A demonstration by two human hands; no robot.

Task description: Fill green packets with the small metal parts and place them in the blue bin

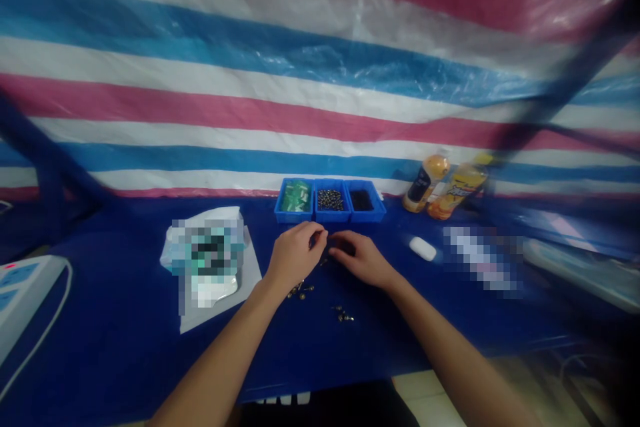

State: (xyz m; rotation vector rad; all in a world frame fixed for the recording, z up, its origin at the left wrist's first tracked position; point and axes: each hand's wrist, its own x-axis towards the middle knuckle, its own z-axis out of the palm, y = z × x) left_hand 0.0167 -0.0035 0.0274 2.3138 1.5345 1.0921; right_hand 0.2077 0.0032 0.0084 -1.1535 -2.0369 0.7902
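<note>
I hold both hands low over the dark blue table surface [290, 347], just in front of the bins near its far edge. My left hand [299, 245] is curled, thumb close to the bent fingers; I cannot tell whether anything is pinched there. My right hand [364, 257] faces it, just beside it, in a loose curve with a gap showing behind the thumb; I cannot tell whether its tips grip anything.

A loose cluster of small brass-coloured metal pieces [301, 290] lies by my left wrist, and a smaller group of shiny metal pieces [343, 314] sits nearer the front edge, between my forearms.

Along the far edge stand three blue plastic bins side by side: the left bin [294, 217] contains green plastic packets [297, 195], the middle bin [331, 216] small shiny metal parts [330, 199], the right bin [367, 216] a dark mass [360, 200] too fine to make out.

Toward the left edge, a pixelated clear plastic bag [220, 213] lies on a flat white sheet [250, 267]. To my right is a rounded white case [423, 248]; behind it, two orange-yellow plastic bottles [427, 181] stand near the far edge.
</note>
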